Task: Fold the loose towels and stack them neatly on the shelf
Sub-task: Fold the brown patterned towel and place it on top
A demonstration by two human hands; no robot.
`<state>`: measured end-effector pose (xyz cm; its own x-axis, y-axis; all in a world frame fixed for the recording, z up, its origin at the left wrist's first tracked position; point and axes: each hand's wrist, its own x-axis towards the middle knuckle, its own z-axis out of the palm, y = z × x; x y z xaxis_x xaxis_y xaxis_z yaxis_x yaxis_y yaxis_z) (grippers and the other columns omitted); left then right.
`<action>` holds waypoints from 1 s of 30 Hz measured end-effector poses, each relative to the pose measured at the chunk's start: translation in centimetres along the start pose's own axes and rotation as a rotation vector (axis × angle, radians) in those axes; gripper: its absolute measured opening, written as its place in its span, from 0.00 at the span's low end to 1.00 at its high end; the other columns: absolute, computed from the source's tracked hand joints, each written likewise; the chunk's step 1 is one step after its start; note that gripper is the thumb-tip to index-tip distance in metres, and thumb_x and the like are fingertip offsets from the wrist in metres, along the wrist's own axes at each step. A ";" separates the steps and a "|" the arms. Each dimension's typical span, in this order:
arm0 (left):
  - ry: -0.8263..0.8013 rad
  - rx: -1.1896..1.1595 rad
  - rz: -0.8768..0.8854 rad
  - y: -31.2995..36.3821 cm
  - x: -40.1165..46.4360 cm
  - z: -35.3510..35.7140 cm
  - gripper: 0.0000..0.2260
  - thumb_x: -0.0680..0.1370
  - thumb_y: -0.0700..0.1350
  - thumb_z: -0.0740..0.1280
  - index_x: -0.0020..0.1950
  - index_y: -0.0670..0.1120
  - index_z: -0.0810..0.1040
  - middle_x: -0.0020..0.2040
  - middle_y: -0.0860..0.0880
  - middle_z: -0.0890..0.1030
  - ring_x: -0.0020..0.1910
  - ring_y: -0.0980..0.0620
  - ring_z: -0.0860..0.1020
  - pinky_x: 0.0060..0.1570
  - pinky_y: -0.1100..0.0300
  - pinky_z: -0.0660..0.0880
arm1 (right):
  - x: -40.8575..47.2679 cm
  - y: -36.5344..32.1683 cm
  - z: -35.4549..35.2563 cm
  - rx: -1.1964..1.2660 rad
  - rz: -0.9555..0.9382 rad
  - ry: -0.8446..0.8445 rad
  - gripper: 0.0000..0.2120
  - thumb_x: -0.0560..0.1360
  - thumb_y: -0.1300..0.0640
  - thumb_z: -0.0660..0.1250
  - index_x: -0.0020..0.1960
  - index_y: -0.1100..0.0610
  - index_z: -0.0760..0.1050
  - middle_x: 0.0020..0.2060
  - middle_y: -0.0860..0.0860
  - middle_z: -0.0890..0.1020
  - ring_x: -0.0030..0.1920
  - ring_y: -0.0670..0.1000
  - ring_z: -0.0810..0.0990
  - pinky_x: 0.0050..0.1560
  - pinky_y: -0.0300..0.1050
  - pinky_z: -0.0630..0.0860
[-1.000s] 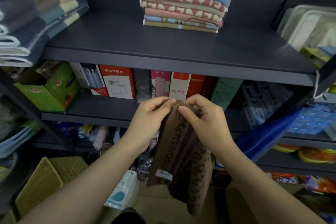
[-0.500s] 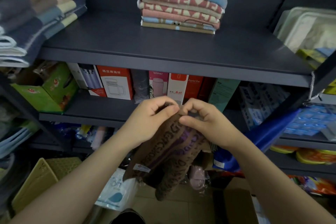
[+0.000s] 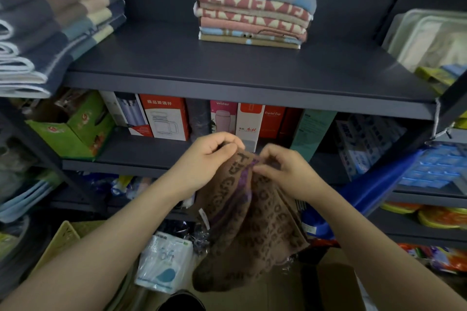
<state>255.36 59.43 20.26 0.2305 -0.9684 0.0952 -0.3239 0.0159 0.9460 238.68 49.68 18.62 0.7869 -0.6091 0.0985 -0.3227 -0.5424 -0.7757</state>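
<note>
A brown towel (image 3: 252, 230) with dark lettering and a purple stripe hangs in front of the lower shelf. My left hand (image 3: 204, 161) pinches its top edge, and my right hand (image 3: 285, 171) pinches the same edge just to the right. The cloth droops below both hands in loose folds. On the dark shelf (image 3: 227, 70) above stands a neat stack of folded towels (image 3: 255, 7), pink, cream and blue. The hands are well below and in front of that stack.
A second pile of folded grey, brown and beige towels (image 3: 55, 20) lies at the shelf's left end. Plastic containers (image 3: 429, 38) sit at its right. Boxed cups (image 3: 164, 118) fill the lower shelf. A yellow basket (image 3: 60, 240) and a white packet (image 3: 164, 262) lie below.
My hands have drawn slightly apart along the towel's top edge. The hanging cloth has swung from lower left back to the right and spread wider below the hands.
</note>
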 end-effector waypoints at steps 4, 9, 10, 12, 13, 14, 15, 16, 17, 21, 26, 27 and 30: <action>0.029 0.222 0.008 -0.1 0.3 0.3 0.04 0.76 0.50 0.61 0.45 0.55 0.75 0.32 0.55 0.74 0.31 0.61 0.71 0.34 0.66 0.66 | 0.4 -0.8 1.5 -0.127 -0.119 0.113 0.01 0.76 0.59 0.64 0.47 0.56 0.74 0.41 0.46 0.78 0.44 0.47 0.76 0.44 0.45 0.73; -0.059 0.741 0.075 0.4 1.0 -0.3 0.17 0.66 0.63 0.67 0.41 0.50 0.80 0.30 0.53 0.77 0.30 0.57 0.74 0.29 0.58 0.70 | 0.7 -1.2 1.6 -0.160 -0.212 0.115 0.05 0.76 0.61 0.64 0.49 0.58 0.77 0.42 0.47 0.79 0.44 0.43 0.76 0.46 0.36 0.72; -0.059 0.756 0.095 0.4 1.0 -0.5 0.14 0.69 0.60 0.67 0.42 0.50 0.82 0.31 0.51 0.78 0.31 0.55 0.76 0.31 0.57 0.72 | 0.8 -1.0 1.4 -0.123 -0.199 0.081 0.04 0.76 0.60 0.64 0.48 0.56 0.77 0.41 0.44 0.78 0.43 0.39 0.76 0.45 0.32 0.72; -0.022 0.698 0.135 0.4 0.9 -0.8 0.11 0.72 0.56 0.67 0.43 0.50 0.83 0.32 0.51 0.80 0.33 0.55 0.77 0.33 0.58 0.72 | 0.8 -0.6 0.9 -0.031 -0.133 -0.016 0.04 0.76 0.58 0.65 0.46 0.50 0.76 0.40 0.40 0.79 0.43 0.38 0.77 0.46 0.31 0.73; 0.031 0.641 0.146 0.3 0.9 -1.1 0.09 0.73 0.54 0.67 0.42 0.51 0.83 0.34 0.53 0.81 0.34 0.57 0.77 0.33 0.61 0.71 | 0.8 -0.2 0.6 0.004 -0.094 -0.062 0.05 0.75 0.57 0.65 0.44 0.47 0.75 0.39 0.41 0.79 0.43 0.38 0.78 0.46 0.33 0.74; 0.092 0.577 0.154 0.2 1.0 -1.4 0.07 0.74 0.53 0.67 0.42 0.52 0.83 0.35 0.55 0.82 0.35 0.60 0.78 0.34 0.64 0.71 | 0.7 0.3 0.4 0.022 -0.054 -0.103 0.05 0.74 0.56 0.66 0.42 0.46 0.75 0.38 0.41 0.79 0.42 0.39 0.78 0.46 0.36 0.75; 0.162 0.519 0.158 0.1 1.0 -1.8 0.06 0.74 0.52 0.66 0.42 0.54 0.82 0.36 0.58 0.81 0.37 0.63 0.77 0.35 0.67 0.70 | 0.6 0.9 0.4 0.023 -0.017 -0.142 0.06 0.74 0.56 0.66 0.41 0.46 0.74 0.38 0.42 0.79 0.41 0.39 0.78 0.46 0.38 0.75; 0.242 0.460 0.157 0.0 1.1 -2.2 0.05 0.75 0.51 0.66 0.41 0.57 0.81 0.36 0.62 0.81 0.38 0.66 0.77 0.36 0.71 0.69 | 0.4 1.6 0.4 0.008 0.013 -0.177 0.05 0.74 0.55 0.66 0.41 0.46 0.74 0.38 0.42 0.79 0.41 0.38 0.77 0.45 0.38 0.75; 0.327 0.392 0.157 -0.2 1.2 -2.6 0.07 0.75 0.49 0.66 0.39 0.60 0.80 0.35 0.66 0.80 0.38 0.70 0.76 0.36 0.74 0.68 | 0.2 2.3 0.6 -0.015 0.038 -0.201 0.05 0.75 0.55 0.65 0.41 0.47 0.75 0.38 0.42 0.79 0.40 0.38 0.77 0.43 0.36 0.74; 0.552 0.064 0.111 -1.1 2.0 -4.1 0.14 0.76 0.46 0.67 0.35 0.64 0.79 0.37 0.69 0.80 0.40 0.70 0.77 0.39 0.78 0.69 | -0.4 5.0 0.7 -0.149 0.106 -0.200 0.08 0.77 0.54 0.63 0.42 0.55 0.76 0.39 0.47 0.78 0.40 0.42 0.76 0.41 0.37 0.70; 0.702 -0.289 -0.115 -3.4 2.5 -5.4 0.07 0.75 0.45 0.69 0.39 0.55 0.82 0.34 0.58 0.83 0.34 0.63 0.80 0.33 0.70 0.75 | -1.3 8.1 -1.7 -0.210 0.257 -0.119 0.15 0.78 0.54 0.61 0.33 0.55 0.72 0.30 0.49 0.74 0.33 0.46 0.73 0.37 0.41 0.67; 0.716 -0.307 -0.162 -4.0 2.5 -5.5 0.05 0.75 0.44 0.69 0.41 0.53 0.82 0.34 0.57 0.82 0.33 0.62 0.80 0.32 0.69 0.75 | -1.5 8.6 -2.3 -0.223 0.278 -0.062 0.16 0.78 0.54 0.60 0.32 0.56 0.71 0.29 0.49 0.74 0.32 0.47 0.72 0.36 0.41 0.66; 0.692 -0.264 -0.256 -5.5 2.6 -5.3 0.03 0.75 0.44 0.69 0.41 0.49 0.82 0.33 0.55 0.82 0.29 0.60 0.80 0.31 0.69 0.75 | -1.7 9.3 -3.5 -0.280 0.327 0.140 0.18 0.78 0.54 0.61 0.30 0.56 0.70 0.26 0.50 0.73 0.29 0.46 0.72 0.29 0.35 0.65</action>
<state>262.62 58.11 16.97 0.8161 -0.5760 -0.0469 0.0261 -0.0444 0.9987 232.52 43.67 13.42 0.5473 -0.8365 -0.0260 -0.6876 -0.4318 -0.5837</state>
